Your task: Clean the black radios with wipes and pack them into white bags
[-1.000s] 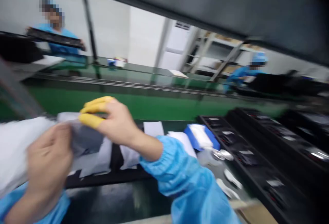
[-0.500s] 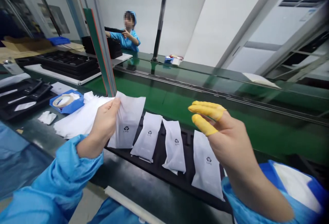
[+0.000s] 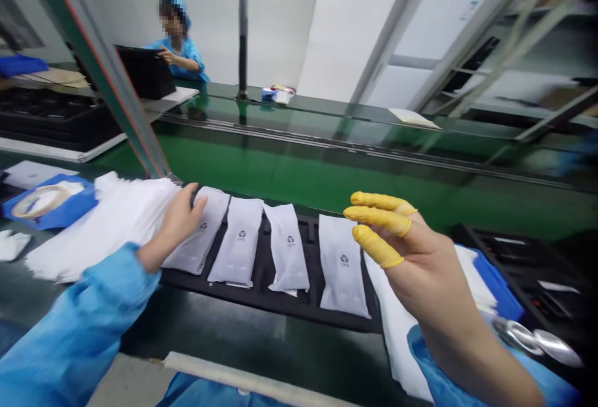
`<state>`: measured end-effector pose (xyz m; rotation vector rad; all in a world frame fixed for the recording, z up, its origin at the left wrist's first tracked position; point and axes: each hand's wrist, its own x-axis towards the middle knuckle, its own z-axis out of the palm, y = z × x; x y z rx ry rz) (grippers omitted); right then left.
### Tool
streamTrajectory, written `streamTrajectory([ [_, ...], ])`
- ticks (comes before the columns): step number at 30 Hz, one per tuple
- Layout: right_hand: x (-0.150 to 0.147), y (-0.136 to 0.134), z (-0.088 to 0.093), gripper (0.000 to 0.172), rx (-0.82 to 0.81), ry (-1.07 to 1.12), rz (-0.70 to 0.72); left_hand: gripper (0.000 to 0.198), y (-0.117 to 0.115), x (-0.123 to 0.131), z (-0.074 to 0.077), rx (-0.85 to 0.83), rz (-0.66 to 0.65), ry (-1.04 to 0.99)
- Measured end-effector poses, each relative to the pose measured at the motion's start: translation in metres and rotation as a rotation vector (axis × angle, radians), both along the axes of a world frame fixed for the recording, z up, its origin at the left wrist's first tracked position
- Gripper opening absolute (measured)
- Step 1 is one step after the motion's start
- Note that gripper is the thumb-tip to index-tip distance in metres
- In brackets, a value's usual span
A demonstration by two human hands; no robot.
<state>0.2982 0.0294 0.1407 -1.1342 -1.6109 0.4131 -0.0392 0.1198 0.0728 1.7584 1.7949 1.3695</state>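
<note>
Several white plastic bags printed with a recycling mark lie in a row on a black tray. Over the leftmost bag is my left hand, thumb and fingers apart, nothing gripped; whether it touches the bag I cannot tell. Beside it are the second bag and a narrower third bag. Yellow finger cots cover fingertips of my right hand, which is raised with fingers stretched out and empty. It is nearest the rightmost bag.
A stack of white bags lies left, beside a blue box holding a tape roll. On the right are white sheets, a blue bin and a black tray. A co-worker is across the green belt.
My left hand has let go of the leftmost bag, which now lies on the tray. The view has swung right, bringing the right-hand bin and tray into sight. My right hand stays raised.
</note>
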Motion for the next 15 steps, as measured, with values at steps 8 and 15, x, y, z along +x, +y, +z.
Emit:
streamTrajectory([
  [8, 0.034, -0.058, -0.068, 0.018, -0.081, -0.048, -0.210, 0.026, -0.104, 0.004, -0.051, 0.153, -0.652, 0.791],
  [15, -0.032, -0.092, -0.133, 0.014, -0.327, 0.485, -0.228, 0.017, -0.075, 0.009, -0.059, 0.297, -0.534, 0.733],
])
